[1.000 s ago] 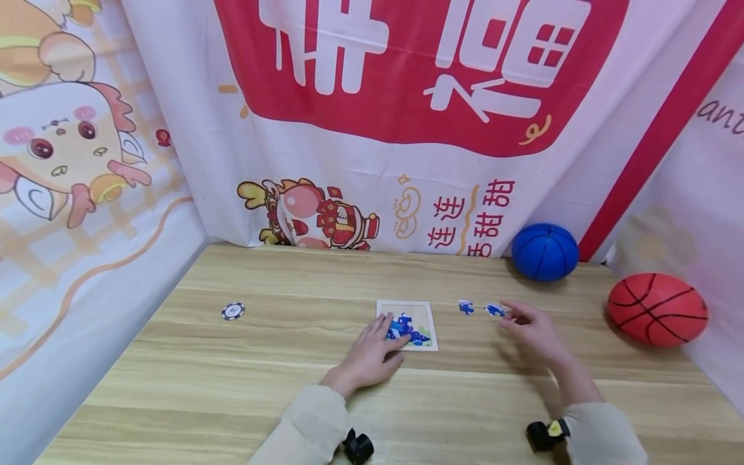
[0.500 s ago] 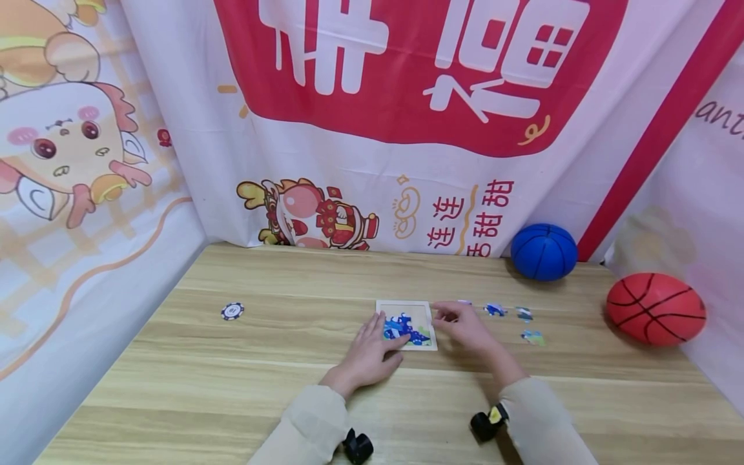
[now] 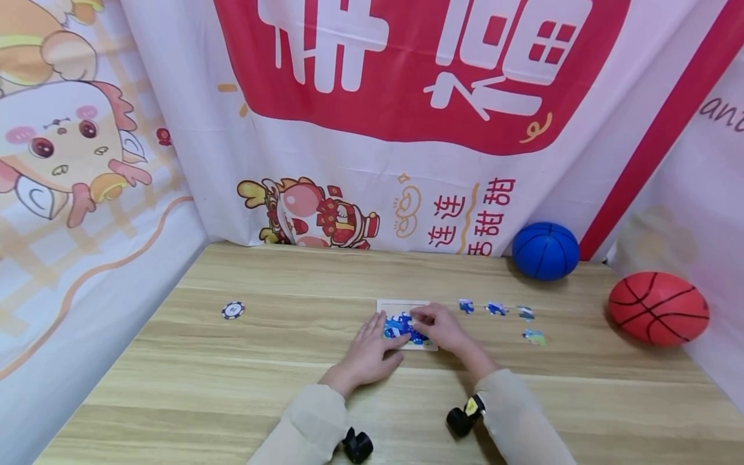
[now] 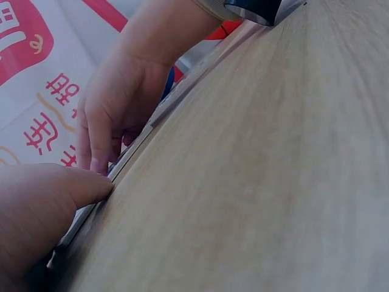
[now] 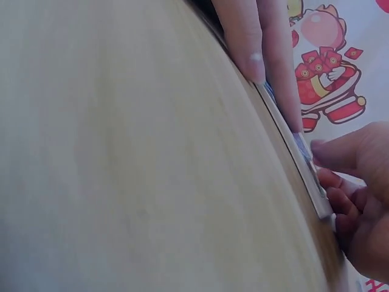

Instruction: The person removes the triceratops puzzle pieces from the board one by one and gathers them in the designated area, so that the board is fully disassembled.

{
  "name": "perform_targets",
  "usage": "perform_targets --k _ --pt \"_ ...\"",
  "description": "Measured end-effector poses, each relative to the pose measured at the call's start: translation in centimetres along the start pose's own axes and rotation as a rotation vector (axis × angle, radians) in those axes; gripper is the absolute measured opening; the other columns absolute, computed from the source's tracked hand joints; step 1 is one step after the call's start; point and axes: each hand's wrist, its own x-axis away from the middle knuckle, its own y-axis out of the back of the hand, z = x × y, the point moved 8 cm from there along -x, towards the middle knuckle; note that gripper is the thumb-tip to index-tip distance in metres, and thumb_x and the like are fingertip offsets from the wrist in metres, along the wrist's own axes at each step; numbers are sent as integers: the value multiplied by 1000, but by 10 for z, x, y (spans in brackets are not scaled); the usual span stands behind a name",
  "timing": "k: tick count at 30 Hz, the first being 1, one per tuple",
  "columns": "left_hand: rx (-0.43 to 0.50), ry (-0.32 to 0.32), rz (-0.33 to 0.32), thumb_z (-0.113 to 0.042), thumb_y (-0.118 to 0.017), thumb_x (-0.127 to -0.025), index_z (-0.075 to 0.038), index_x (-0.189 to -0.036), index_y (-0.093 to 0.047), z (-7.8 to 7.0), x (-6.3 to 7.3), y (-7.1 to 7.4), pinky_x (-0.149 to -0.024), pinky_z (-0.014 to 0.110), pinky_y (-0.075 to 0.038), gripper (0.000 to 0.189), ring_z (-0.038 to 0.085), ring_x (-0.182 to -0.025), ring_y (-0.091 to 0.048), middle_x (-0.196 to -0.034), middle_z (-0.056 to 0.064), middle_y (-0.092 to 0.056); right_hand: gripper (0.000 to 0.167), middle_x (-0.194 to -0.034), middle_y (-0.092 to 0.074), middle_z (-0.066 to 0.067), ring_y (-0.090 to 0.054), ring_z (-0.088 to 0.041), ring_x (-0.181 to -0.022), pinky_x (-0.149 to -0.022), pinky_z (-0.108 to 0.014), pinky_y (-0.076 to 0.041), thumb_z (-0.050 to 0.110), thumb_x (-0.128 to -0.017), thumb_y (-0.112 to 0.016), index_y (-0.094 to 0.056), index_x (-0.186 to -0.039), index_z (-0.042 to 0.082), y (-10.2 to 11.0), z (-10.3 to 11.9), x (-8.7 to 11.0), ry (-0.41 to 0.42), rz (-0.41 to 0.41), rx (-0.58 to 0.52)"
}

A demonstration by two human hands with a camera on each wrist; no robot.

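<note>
The left hand (image 3: 366, 358) lies with extended fingers on the left and lower part of a small jigsaw puzzle tray (image 3: 402, 302). Blue joined pieces (image 3: 398, 328) show in the tray between the hands. From the right, the right hand (image 3: 446, 329) reaches over the tray, its thumb and fingers pinching a puzzle piece that is mostly hidden by the fingertips. In the right wrist view, the right thumb (image 5: 340, 152) and curled fingers are at the tray's edge (image 5: 292, 140), close to the left fingers (image 5: 279, 67).
Loose puzzle pieces lie right of the tray: a blue one (image 3: 466, 306), a blue-and-white one (image 3: 496, 309), a pale one (image 3: 526, 313) and a green-edged one (image 3: 533, 336). A chip (image 3: 233, 310) lies left. Blue (image 3: 545, 251) and red (image 3: 659, 309) balls stand right.
The right hand has moved left from the loose pieces to over the tray, uncovering the two rightmost pieces. The left hand has stayed on the tray.
</note>
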Motion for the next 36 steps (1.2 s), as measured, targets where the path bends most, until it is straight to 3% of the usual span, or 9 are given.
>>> perform_targets --k 6,13,20,27,36 --pt "9 -7 -14 -38 -45 -87 -28 -125 -46 2 -1 -1 -100 46 -8 40 34 -127 -4 -138 26 -10 29 -82 -50 2 -46 -14 -77 -69 -31 -40 7 -77 -64 -62 -105 9 -5 -4 -1 -1 -45 75" --pt "56 11 -46 -36 -49 -85 -19 -127 -45 8 -1 4 -100 46 -8 45 34 -127 -5 -138 26 -9 24 -81 -48 3 -42 -16 -78 -68 -32 -37 10 -79 -62 -63 -102 13 -6 0 1 -11 -73 103" --pt "3 82 -91 -39 -46 -86 -14 -131 -39 18 -2 9 -100 45 -9 52 33 -127 -8 -139 23 -12 25 -88 -50 2 -43 -18 -86 -75 -35 -37 13 -79 -63 -62 -104 15 -5 -2 4 -47 -72 85" --pt "-55 86 -118 -40 -45 -87 -15 -128 -43 17 -2 9 -100 47 -12 48 34 -126 -14 -138 20 -19 28 -97 -50 0 -42 -20 -92 -81 -39 -36 17 -78 -65 -61 -105 16 -7 -6 5 -90 -44 60" --pt "-64 95 -125 -41 -47 -86 -16 -127 -45 18 -3 9 -99 46 -13 48 33 -125 -17 -137 18 -23 32 -95 -50 1 -41 -19 -90 -78 -36 -36 19 -74 -68 -60 -104 13 -7 -1 4 -46 -24 111"
